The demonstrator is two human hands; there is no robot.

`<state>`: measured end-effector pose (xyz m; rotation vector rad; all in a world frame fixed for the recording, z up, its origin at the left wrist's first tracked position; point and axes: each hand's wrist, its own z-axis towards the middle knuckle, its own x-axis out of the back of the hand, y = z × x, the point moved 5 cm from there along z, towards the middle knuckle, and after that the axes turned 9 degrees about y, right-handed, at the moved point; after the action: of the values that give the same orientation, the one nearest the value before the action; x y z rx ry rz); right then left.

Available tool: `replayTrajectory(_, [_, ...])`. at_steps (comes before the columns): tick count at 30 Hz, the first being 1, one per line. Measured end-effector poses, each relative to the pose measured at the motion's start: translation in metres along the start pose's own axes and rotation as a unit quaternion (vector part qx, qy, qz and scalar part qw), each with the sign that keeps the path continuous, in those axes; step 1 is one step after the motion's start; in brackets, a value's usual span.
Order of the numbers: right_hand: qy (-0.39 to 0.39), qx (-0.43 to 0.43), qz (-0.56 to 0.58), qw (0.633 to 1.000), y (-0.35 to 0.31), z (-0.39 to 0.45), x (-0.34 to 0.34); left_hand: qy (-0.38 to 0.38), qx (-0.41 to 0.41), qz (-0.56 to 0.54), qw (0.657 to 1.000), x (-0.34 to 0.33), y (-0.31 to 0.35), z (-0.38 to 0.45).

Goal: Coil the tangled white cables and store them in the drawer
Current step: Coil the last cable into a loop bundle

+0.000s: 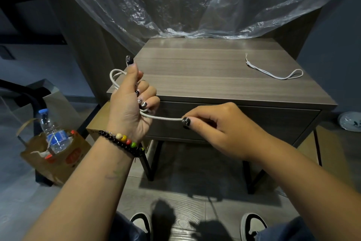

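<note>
Winding step, by the look of it. Best done by keeping the white cable taut between the hands, laying each turn beside the last around the left hand, never crossing loops, and feeding slack slowly so nothing snags.

Left hand raised at 9 o'clock of the nightstand, palm toward the camera, thumb up, fingers curled round the loops, one loop sticking out at 10 o'clock of the fist. Beaded bracelet on that wrist. Right hand at 3 o'clock of the left, knuckles up, pinching the cable's free run between thumb and forefinger.

Second white cable, already bundled, lying on the nightstand top toward 2 o'clock. Drawer closed, behind the right hand.
</note>
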<state>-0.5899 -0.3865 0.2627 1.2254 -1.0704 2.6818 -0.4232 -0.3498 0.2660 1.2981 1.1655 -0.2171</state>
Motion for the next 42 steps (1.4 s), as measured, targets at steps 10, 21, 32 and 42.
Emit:
replayTrajectory(10, [0.119, -0.033, 0.02, 0.992, 0.017, 0.004, 0.029, -0.01, 0.07, 0.116, 0.991, -0.003, -0.017, -0.002])
replayTrajectory(21, [0.154, 0.106, -0.095, 0.978, 0.007, 0.004, 0.034, -0.096, 0.098, 0.307, 0.942, -0.014, -0.039, -0.02])
replayTrajectory(32, [0.174, 0.071, -0.061, 0.98, 0.012, 0.006, 0.049, -0.134, 0.033, 0.433, 0.891, -0.017, -0.042, -0.022])
replayTrajectory(42, [0.177, 0.077, -0.072, 0.979, 0.014, 0.006, 0.05, -0.169, 0.082, 0.454, 0.871, -0.015, -0.053, -0.03])
